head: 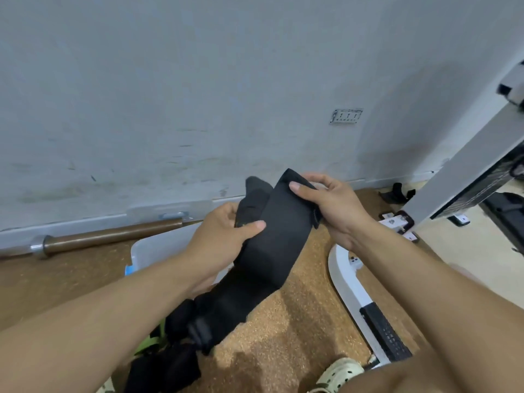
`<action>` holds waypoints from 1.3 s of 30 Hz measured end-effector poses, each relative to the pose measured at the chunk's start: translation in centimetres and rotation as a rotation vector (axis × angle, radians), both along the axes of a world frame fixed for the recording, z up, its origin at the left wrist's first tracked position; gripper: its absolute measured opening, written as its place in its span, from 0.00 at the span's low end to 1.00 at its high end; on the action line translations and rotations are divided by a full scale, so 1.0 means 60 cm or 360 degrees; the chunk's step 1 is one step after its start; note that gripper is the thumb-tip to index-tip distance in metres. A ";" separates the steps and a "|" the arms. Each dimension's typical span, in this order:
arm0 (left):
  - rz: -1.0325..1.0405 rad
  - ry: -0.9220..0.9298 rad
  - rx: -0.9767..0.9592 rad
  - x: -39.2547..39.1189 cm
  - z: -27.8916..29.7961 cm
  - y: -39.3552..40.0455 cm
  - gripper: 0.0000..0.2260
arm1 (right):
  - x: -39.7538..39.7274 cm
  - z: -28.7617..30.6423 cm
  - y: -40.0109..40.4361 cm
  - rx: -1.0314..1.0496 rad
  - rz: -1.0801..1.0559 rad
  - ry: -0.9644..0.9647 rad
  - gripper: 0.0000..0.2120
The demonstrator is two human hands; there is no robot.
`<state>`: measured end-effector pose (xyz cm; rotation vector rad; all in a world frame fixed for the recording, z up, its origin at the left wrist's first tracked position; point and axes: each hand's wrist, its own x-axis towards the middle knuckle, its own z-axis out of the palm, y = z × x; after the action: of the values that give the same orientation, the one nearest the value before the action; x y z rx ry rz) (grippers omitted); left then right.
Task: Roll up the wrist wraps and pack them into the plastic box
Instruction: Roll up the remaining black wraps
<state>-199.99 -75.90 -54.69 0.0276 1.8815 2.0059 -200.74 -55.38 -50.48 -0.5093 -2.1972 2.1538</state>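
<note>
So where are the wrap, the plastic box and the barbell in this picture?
wrap (279, 231), head view, on the flat black middle.
box (161, 248), head view, on its pale wall.
barbell (113, 236), head view, on the brown sleeve.

Both forearms extended over wrist wrap (272, 239); left hand (224, 236) grips its left edge, right hand (329, 205) pinches upper end.

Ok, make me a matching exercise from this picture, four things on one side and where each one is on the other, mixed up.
Things:
1. wrist wrap
2. barbell
3. plastic box
4. wall socket

Places:
A. on the grey wall
B. under the left forearm
C. held in both hands
D. on the floor along the wall

Pairs: 1-C, 2-D, 3-B, 4-A
</note>
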 end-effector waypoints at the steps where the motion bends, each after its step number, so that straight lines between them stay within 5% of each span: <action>1: 0.0066 -0.0004 0.0024 -0.004 -0.002 -0.003 0.10 | -0.001 -0.003 -0.002 -0.0037 -0.0010 -0.0052 0.21; 8: 0.0455 -0.0215 0.0199 -0.037 0.003 -0.017 0.12 | 0.028 -0.043 -0.030 0.0148 0.0703 -0.0594 0.29; 13: 0.0504 -0.0421 0.0282 -0.054 -0.005 -0.017 0.11 | 0.031 -0.071 -0.031 0.0327 0.0894 -0.0672 0.10; 16: 0.0519 -0.0419 0.0317 -0.059 -0.003 -0.016 0.09 | 0.037 -0.096 -0.037 0.0509 0.1001 -0.0681 0.07; 21: 0.0610 -0.0391 0.0394 -0.070 0.002 -0.024 0.06 | 0.036 -0.120 -0.046 0.0612 0.0954 -0.0694 0.11; 25: 0.0739 -0.0269 0.0090 -0.083 -0.013 -0.038 0.08 | 0.032 -0.109 -0.041 0.0512 0.0853 -0.0581 0.12; 30: 0.0947 -0.0089 -0.0260 -0.091 -0.026 -0.062 0.08 | 0.022 -0.074 -0.034 -0.0057 0.0314 -0.0298 0.13; 34: 0.0555 0.0146 -0.0437 -0.062 -0.019 -0.050 0.07 | 0.021 -0.051 -0.027 -0.0440 0.0224 -0.0312 0.05; 37: 0.0376 0.0201 -0.0420 -0.039 -0.016 -0.033 0.06 | 0.016 -0.057 -0.023 -0.0370 0.0176 -0.0364 0.26; 39: 0.0348 0.0254 -0.0417 -0.033 -0.016 -0.028 0.06 | 0.016 -0.058 -0.026 -0.0355 0.0221 -0.0345 0.30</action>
<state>-201.97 -77.60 -55.63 -0.0960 2.3255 1.9230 -199.78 -56.96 -53.97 -0.6449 -2.1630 2.5470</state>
